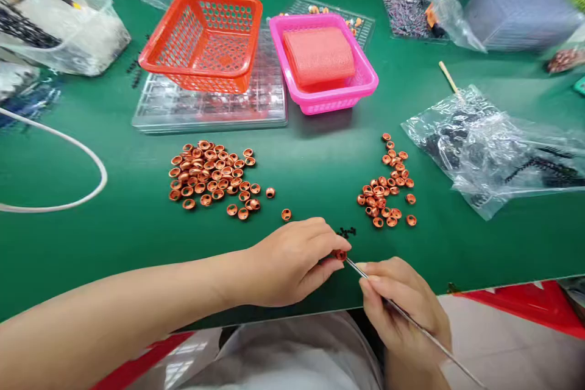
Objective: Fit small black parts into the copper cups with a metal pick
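Pale clothing (pixel 283 356) sits just below our hands. Our left hand (pixel 287 265) pinches a copper-coloured cup (pixel 340 255), while our right hand (pixel 415 295) grips a thin metal tool (pixel 356 267) pen-style, tip right by it. We'd go steady pinch, light touch with the tip, imo.

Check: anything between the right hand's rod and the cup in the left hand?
Nothing visible does: the metal rod from the right hand reaches the cup held by the left hand; the black pieces lie beyond.
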The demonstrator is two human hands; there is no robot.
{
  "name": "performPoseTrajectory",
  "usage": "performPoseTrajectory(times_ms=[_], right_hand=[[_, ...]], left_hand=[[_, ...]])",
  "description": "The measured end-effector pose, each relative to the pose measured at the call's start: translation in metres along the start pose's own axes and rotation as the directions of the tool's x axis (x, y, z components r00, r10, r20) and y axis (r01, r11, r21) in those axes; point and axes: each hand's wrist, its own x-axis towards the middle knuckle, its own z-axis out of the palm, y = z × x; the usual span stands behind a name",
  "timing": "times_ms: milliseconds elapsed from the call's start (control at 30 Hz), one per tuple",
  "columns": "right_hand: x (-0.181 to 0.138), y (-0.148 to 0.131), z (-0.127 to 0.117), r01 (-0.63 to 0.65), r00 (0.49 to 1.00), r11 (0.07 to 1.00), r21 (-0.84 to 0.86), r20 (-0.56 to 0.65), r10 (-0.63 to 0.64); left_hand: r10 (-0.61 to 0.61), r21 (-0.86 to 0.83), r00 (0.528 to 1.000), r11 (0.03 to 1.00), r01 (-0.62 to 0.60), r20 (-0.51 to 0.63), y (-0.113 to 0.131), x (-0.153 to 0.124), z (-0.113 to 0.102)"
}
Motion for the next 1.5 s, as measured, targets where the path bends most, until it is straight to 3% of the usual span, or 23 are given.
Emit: performPoseTrajectory(times_ms=[1000,1500], right_hand=[[0.0006,0.0000,0.0021,0.075,0.997,0.994,-0.079,0.009,-0.074],[0.0001,0.0026,0.0004,0.119,0.989,0.991,-0.063,0.093,-0.113]], left_hand=[[-0.048,0.020,0.999,0.999,0.048,0.002,0.0003,0.0012,0.0029],[-0.027,0.040,1.000,0.999,0.027,-0.012,-0.0017,0.0009,0.0037]])
